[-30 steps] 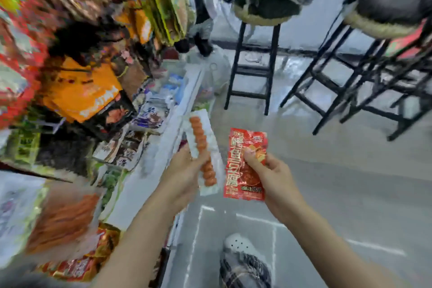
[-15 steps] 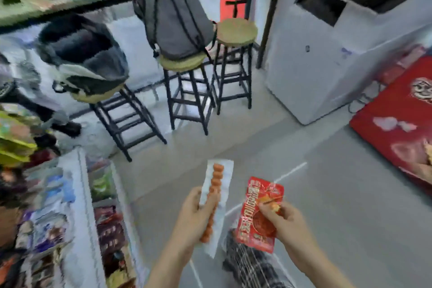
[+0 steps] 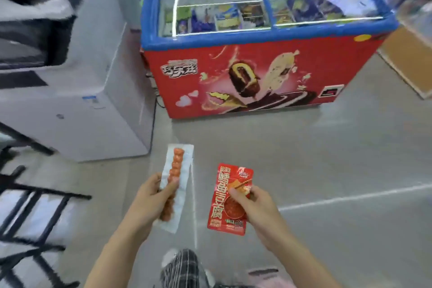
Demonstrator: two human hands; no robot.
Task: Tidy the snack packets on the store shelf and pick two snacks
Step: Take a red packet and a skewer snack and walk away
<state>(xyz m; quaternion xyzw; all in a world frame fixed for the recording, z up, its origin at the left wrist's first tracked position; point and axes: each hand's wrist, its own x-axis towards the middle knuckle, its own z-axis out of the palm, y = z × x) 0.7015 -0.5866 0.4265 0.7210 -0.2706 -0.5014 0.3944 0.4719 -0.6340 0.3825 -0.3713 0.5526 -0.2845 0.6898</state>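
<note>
Red packet (image 3: 230,199): held upright in the right hand (image 3: 259,210), thumb curled over its front near the middle, fingers behind; most of the packet shows to the left of the grip, its top edge above it and its bottom edge below.
Clear packet (image 3: 178,184): a long see-through sleeve holding a skewer (image 3: 175,168) of orange-red balls; the left hand (image 3: 149,201) grips it about the lower middle, thumb across the front, so the top end stands well above the grip and the bottom end pokes out below.
Two packets: side by side, apart, not touching.
Freezer (image 3: 257,77): red front, blue rim, glass lids; wrapped ices lie inside in wire compartments; it stands on the floor (image 3: 327,159) well beyond both grips.
White machine (image 3: 81,100): past the left grip, on the left, beside the freezer.
Stool (image 3: 30,213): black frame, left of the left grip.
</note>
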